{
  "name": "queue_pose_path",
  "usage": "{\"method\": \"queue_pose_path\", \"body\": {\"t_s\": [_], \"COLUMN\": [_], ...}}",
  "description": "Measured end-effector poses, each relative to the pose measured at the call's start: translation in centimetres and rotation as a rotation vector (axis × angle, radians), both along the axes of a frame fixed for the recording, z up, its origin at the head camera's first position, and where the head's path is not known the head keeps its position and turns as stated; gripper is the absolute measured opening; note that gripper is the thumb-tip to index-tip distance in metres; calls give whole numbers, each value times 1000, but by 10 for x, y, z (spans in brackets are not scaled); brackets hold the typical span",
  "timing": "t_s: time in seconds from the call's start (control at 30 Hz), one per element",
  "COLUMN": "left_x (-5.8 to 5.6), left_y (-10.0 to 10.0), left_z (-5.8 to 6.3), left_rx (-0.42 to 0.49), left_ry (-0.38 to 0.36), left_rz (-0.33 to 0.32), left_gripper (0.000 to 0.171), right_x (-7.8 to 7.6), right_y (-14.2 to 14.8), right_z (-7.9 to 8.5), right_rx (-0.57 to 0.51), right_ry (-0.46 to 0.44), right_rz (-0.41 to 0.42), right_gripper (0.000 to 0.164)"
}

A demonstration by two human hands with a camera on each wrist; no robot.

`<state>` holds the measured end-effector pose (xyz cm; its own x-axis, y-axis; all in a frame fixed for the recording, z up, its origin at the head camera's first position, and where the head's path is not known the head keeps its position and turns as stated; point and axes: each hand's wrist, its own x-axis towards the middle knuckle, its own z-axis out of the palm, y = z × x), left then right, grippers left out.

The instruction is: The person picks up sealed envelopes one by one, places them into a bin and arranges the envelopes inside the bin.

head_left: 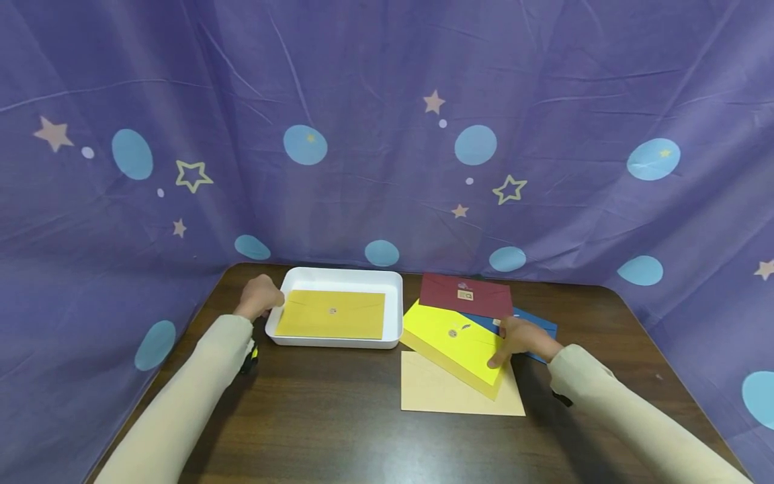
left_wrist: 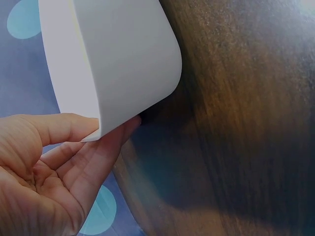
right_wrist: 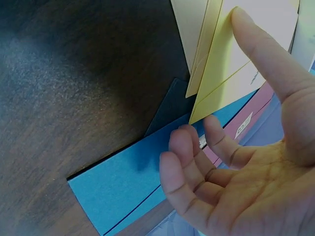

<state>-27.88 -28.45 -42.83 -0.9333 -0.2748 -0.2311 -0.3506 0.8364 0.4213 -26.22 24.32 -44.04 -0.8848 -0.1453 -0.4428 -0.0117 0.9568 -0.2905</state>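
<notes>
My left hand (head_left: 260, 296) pinches the left rim of the white tray (head_left: 338, 343), thumb inside and fingers beneath the lip in the left wrist view. Inside the tray lies a mustard-yellow envelope (head_left: 332, 316) with a small sticker. At the right edge of a bright yellow envelope (head_left: 450, 336) is my right hand (head_left: 521, 336). In the right wrist view its thumb (right_wrist: 256, 44) extends over that envelope's face, while the loosely bent fingers (right_wrist: 179, 147) are by its corner, above the blue envelope (right_wrist: 118, 172).
A darker yellow envelope (head_left: 450, 364) shows beneath the bright yellow one, with a cream envelope (head_left: 435, 393) in front. Behind them a maroon envelope (head_left: 444, 294) overlaps the blue envelope. All rest on a dark wooden table (head_left: 338, 417) before a purple patterned curtain (head_left: 375, 202).
</notes>
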Motion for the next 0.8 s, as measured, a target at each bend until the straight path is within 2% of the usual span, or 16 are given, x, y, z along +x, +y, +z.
{"method": "queue_pose_path", "body": {"t_s": [0.2,0.43,0.7,0.8], "left_x": [1,0,1,2], "left_y": [0,-1,-1,-1], "left_z": [-1,-2,-1,0], "left_rx": [6,9,14,23], "left_ry": [-2,-4,3,6], "left_rz": [1,-2,-10,-13], "left_gripper": [20,21,22,24], "right_x": [-3,-5,-5,-4], "right_y": [-1,-1,-4,-4], "right_z": [-2,-3,0,1], "right_rx": [15,-7,-19,-42], "right_ry": [-23,-52,-42,-31], "right_rz": [-16,-6,-49,-43], "right_gripper": [85,105,87,91]}}
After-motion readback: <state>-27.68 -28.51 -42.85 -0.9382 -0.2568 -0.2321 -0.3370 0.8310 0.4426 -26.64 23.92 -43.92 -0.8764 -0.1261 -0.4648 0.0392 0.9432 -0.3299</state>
